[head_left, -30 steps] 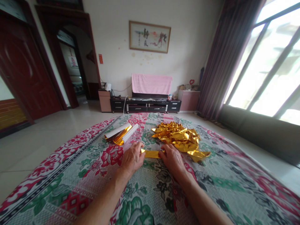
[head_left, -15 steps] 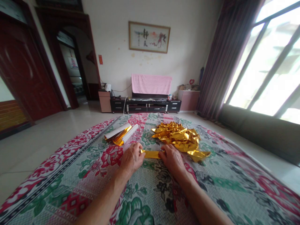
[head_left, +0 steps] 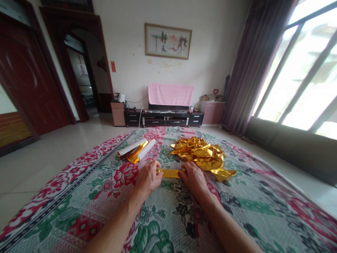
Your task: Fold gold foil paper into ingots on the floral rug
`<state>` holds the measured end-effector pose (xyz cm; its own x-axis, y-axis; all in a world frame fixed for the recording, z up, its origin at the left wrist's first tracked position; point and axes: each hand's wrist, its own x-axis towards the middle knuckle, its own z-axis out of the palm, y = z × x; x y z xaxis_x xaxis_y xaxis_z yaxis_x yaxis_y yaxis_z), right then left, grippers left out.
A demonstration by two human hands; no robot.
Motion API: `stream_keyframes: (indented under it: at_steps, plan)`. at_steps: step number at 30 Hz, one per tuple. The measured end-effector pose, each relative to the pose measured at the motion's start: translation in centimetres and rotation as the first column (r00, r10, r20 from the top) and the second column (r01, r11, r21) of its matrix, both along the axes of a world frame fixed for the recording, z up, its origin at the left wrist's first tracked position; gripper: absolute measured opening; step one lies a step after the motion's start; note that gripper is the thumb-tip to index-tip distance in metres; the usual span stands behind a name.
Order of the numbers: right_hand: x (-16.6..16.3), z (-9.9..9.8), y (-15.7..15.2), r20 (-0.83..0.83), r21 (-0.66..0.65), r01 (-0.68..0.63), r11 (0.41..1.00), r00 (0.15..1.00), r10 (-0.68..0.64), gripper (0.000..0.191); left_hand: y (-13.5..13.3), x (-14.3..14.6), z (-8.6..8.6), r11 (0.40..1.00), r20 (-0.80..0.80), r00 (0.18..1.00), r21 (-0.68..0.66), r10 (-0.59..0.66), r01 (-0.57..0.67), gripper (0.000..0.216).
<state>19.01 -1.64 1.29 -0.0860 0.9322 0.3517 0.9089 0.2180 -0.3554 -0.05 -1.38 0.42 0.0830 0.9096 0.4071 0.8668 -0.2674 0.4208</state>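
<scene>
L hand [head_left: 149, 177] is pinching the L end of a folded gold foil strip [head_left: 171, 173]; R hand [head_left: 194, 177] is pinching the R end, fingers closed on it both sides. Strip is lying flat-ish between hands, just above or on floral cloth [head_left: 105, 214], can't tell which. Curled white-backed foil sheets [head_left: 144, 151] are resting beyond L hand; folded gold foil pile [head_left: 200, 151] is sitting beyond R hand. Step in hand: prob. folding/creasing the strip. Next move is likely calling for even fingertip pressure, ends level, as thin foil seems wrinkle-prone.
</scene>
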Motion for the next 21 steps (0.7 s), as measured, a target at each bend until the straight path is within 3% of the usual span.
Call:
stream_keyframes:
  at_steps: [9,21]
  plan:
    - [0.03,-0.11,0.10,-0.009,0.007,-0.001,1.000,1.000,0.001,0.015,-0.05,-0.12,-0.20,0.999,-0.002,0.999,-0.001,-0.037,0.037,0.005]
    - [0.41,-0.04,0.11,-0.029,0.043,-0.053,0.998,0.998,0.054,0.013,0.00,-0.10,-0.40,0.998,-0.015,0.998,0.035,-0.056,0.057,0.009]
